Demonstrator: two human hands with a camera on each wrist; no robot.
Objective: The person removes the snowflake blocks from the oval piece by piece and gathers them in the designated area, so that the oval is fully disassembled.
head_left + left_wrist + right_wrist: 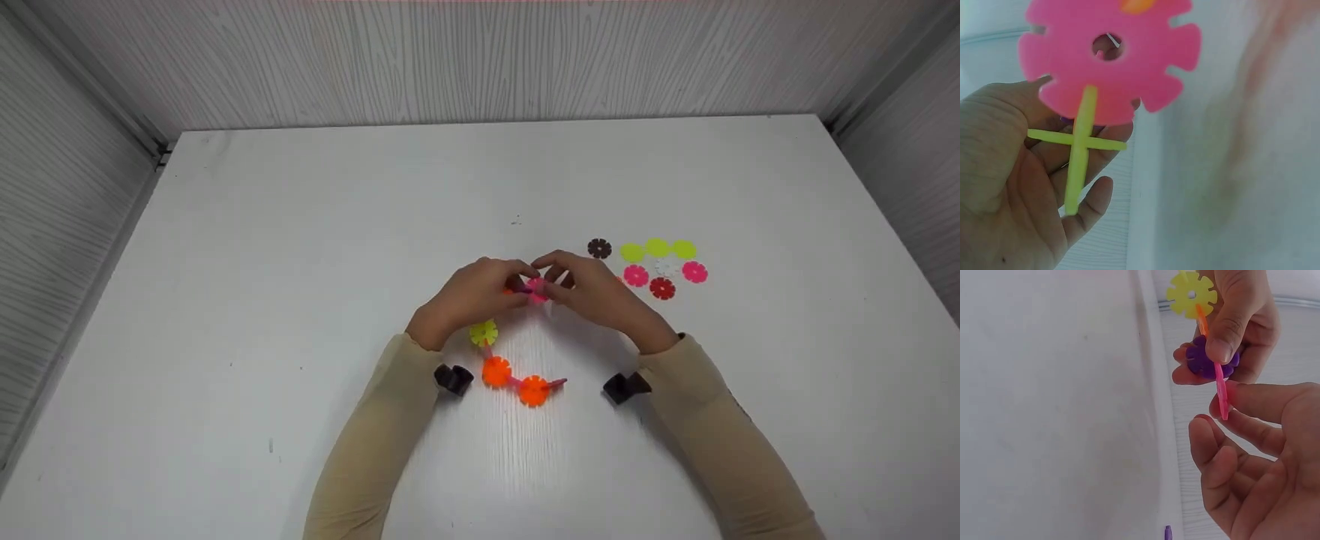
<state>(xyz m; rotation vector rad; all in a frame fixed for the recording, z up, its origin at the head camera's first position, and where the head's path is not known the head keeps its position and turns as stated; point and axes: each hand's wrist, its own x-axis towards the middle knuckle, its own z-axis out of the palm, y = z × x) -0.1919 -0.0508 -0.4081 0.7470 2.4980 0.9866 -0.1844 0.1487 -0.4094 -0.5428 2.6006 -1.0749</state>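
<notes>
Notched plastic discs are slotted together into a curved chain held up above the white table (300,225). My left hand (476,296) pinches a purple disc (1199,363) of the chain, thumb on its face. With thumb and finger, my right hand (600,292) pinches a pink disc (1221,385), seen edge-on against the purple one. An orange disc (1203,326) and a yellow disc (1179,301) follow beyond the purple. Lower in the head view, the chain continues through a yellow disc (484,332) and orange discs (496,372). Another pink disc (1145,62) fills the top of the left wrist view.
Loose discs lie right of my right hand: a dark brown one (599,248), several yellow (658,247), two pink (636,275), a red (662,288) and white (664,267). Grey wood-grain panels (480,60) stand around the table.
</notes>
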